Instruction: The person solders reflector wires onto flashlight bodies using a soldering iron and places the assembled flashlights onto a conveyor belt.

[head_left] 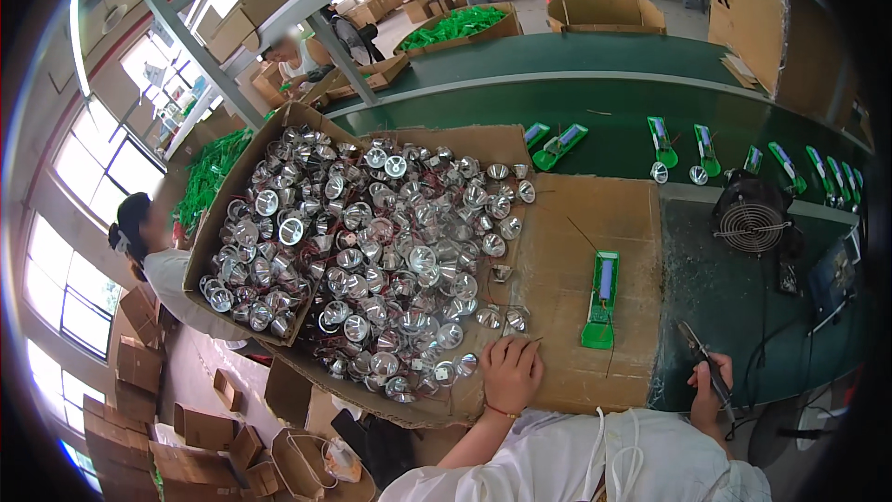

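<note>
While right hand holds tool, open cardboard surrounds casing.

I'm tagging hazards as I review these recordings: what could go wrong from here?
The right hand grips a pen-shaped tool that looks like a soldering iron; if hot, it might scorch the cardboard sheet or green housing. The left hand is beside the loose reflectors, so a nudge could scatter some. The thin wire at the housing's far end might snag.

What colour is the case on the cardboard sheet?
The case is green, clearest in the head view.
</note>
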A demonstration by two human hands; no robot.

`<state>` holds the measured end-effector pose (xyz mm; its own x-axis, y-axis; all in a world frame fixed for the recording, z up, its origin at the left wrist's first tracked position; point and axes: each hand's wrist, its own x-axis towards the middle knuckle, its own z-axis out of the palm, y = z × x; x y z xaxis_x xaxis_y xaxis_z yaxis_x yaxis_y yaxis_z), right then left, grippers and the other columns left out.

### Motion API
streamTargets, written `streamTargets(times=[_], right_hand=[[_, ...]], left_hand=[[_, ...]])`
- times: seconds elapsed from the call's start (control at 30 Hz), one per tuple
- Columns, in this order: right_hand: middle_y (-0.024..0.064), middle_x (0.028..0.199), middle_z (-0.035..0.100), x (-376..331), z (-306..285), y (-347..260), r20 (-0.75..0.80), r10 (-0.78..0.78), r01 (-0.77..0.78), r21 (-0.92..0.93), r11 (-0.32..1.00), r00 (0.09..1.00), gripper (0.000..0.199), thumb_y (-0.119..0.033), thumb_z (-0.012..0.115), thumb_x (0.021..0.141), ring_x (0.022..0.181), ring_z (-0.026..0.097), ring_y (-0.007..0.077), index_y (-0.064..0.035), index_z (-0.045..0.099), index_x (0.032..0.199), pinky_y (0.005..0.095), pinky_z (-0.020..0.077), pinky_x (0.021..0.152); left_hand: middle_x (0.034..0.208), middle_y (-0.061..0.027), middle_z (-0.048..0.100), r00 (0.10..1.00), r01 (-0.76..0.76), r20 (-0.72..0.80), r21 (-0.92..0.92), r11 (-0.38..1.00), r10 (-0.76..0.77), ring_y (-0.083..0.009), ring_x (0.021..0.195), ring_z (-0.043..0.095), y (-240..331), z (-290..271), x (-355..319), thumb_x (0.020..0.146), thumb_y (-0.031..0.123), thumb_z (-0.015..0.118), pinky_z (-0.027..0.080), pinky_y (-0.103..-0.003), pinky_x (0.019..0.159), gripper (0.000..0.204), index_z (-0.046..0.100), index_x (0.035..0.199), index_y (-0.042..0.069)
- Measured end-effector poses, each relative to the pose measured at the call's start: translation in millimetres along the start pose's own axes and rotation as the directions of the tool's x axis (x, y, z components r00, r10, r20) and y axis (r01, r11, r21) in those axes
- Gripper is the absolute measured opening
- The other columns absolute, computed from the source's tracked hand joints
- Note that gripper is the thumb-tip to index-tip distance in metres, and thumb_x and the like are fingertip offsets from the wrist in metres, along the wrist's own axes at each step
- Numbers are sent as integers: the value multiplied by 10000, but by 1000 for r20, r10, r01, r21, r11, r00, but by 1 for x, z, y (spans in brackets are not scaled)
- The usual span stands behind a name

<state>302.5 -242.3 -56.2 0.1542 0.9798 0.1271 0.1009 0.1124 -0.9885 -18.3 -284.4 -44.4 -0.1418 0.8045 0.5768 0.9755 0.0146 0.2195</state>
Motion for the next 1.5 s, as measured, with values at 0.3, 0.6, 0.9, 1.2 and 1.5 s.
streamTargets(times=[0.3,0.6,0.9,1.2,1.5], right_hand=[[41,727,504,-3,-2,-5,-42,39,-38,16,999,998,214,-178,536,849,588,466,77,-13,472,970,204,396,541],[41,713,506,-6,0,-6,-58,14,-11,47,999,998,217,-182,547,837,561,468,77,-10,479,951,203,392,532],[42,706,516,-5,3,-1,-22,-48,50,100,994,999,206,-152,566,829,562,479,74,-3,486,946,203,398,533],[42,729,528,-5,-3,3,0,-78,77,149,986,997,192,-121,562,830,572,487,74,1,484,956,205,406,538],[40,741,534,-8,-5,6,43,-107,99,151,984,993,164,-72,554,828,593,488,70,4,487,957,209,416,549]], left_hand=[[918,-23,570,1000,-27,15,14,1000,26,-208,962,498,3,-2,1,674,114,630,354,-409,864,197,619,870,109],[926,-24,563,999,-32,15,17,999,32,-212,966,494,2,-3,-2,675,115,627,346,-416,870,200,614,874,105],[913,-25,561,998,-54,-11,27,998,54,-222,956,492,1,-1,-2,675,106,629,348,-421,871,191,614,865,101],[894,-27,563,997,-73,-36,32,997,74,-238,936,492,3,-1,-3,677,92,630,355,-417,853,169,617,846,100],[881,-24,567,997,-82,-8,48,995,82,-239,920,498,4,1,-3,673,87,630,360,-409,833,163,617,834,106]])
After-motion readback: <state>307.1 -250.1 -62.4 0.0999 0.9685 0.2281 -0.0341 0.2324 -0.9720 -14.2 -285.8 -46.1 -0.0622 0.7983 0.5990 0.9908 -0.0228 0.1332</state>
